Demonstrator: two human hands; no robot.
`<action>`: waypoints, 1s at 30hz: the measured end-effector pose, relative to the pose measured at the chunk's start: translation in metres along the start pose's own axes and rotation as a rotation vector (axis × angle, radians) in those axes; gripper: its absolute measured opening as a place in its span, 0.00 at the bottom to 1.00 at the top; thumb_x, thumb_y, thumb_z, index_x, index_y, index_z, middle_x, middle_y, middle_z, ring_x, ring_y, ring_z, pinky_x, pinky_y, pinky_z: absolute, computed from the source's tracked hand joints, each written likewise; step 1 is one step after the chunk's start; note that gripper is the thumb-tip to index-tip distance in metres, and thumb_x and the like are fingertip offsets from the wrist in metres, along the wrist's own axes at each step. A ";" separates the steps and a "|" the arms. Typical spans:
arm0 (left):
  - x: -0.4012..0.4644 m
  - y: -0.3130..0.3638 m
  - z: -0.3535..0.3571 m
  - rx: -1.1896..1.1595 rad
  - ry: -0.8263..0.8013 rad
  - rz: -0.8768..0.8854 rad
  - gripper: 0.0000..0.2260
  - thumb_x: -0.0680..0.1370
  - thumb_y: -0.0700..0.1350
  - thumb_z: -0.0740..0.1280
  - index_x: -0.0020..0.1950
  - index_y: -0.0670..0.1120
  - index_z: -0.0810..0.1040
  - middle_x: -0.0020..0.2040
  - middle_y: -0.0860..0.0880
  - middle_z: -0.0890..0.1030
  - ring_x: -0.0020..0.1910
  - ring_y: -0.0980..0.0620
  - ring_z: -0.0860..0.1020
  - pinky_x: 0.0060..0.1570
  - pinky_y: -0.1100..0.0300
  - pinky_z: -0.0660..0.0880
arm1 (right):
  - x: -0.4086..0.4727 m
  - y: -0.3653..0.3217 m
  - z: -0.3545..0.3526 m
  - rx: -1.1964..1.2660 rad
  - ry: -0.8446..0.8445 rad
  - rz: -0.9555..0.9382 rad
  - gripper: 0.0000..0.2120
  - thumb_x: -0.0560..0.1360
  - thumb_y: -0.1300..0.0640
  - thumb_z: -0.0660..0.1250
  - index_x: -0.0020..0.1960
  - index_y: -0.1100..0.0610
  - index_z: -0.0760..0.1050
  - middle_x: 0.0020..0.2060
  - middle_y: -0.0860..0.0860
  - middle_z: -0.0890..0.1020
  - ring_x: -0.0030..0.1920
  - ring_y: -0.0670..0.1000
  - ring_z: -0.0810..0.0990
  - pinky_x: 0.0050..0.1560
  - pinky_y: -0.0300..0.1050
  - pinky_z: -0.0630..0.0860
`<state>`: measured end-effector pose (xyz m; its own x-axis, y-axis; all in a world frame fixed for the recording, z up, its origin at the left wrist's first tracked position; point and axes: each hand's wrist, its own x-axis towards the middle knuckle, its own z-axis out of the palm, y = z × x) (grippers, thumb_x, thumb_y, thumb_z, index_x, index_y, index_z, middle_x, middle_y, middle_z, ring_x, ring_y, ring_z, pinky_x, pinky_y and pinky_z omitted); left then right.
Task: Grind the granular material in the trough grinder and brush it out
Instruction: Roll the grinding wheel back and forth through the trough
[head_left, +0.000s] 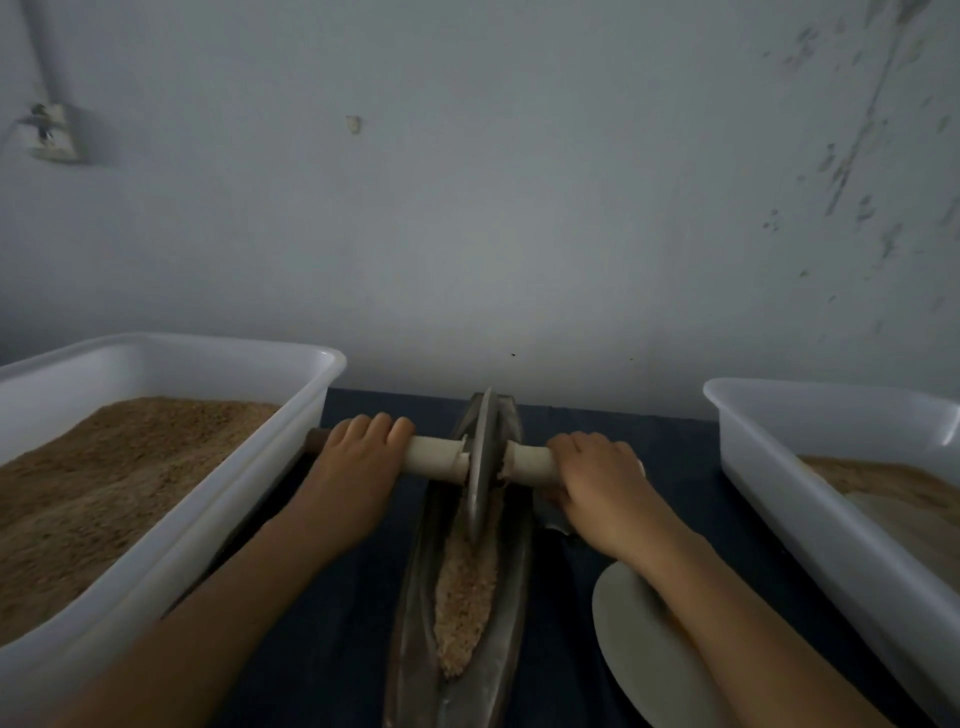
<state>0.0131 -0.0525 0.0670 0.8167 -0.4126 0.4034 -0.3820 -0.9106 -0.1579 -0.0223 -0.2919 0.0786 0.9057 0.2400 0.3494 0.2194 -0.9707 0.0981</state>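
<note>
A long dark metal trough grinder (511, 613) runs away from me down the middle of the table. Tan granular material (465, 597) lies along its groove. A metal grinding wheel (480, 462) stands upright in the far half of the trough, on a pale wooden axle handle (436, 456). My left hand (358, 467) grips the left end of the handle, fingers curled over it. My right hand (592, 478) grips the right end the same way. No brush is in view.
A white plastic tub (244, 499) heaped with brown granules stands at the left. Another white tub (769, 467) with some tan material stands at the right. A pale round plate-like object (639, 649) lies under my right forearm. A grey wall rises close behind the dark blue table (332, 623).
</note>
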 end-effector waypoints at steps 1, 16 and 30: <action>0.001 0.002 0.002 0.009 0.031 -0.013 0.19 0.75 0.45 0.65 0.65 0.50 0.66 0.60 0.51 0.70 0.59 0.52 0.69 0.63 0.59 0.63 | 0.001 0.001 0.004 0.007 0.030 0.006 0.15 0.76 0.56 0.63 0.62 0.54 0.68 0.56 0.51 0.74 0.56 0.52 0.70 0.47 0.44 0.59; -0.020 -0.008 -0.066 -0.106 -0.650 0.143 0.14 0.79 0.47 0.61 0.62 0.53 0.61 0.58 0.52 0.72 0.56 0.54 0.72 0.58 0.59 0.69 | -0.033 -0.018 -0.060 0.127 -0.462 -0.109 0.13 0.78 0.48 0.62 0.57 0.55 0.66 0.57 0.52 0.73 0.52 0.50 0.70 0.42 0.42 0.60; 0.001 -0.008 -0.023 -0.046 -0.215 0.066 0.14 0.79 0.48 0.61 0.63 0.51 0.63 0.61 0.52 0.71 0.60 0.53 0.71 0.59 0.59 0.67 | -0.007 -0.002 -0.012 0.081 -0.086 -0.032 0.14 0.77 0.49 0.62 0.60 0.54 0.69 0.56 0.51 0.75 0.55 0.52 0.72 0.44 0.45 0.59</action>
<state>0.0068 -0.0451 0.0894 0.8606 -0.4719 0.1913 -0.4533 -0.8812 -0.1342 -0.0332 -0.2911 0.0872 0.9248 0.2723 0.2658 0.2740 -0.9612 0.0313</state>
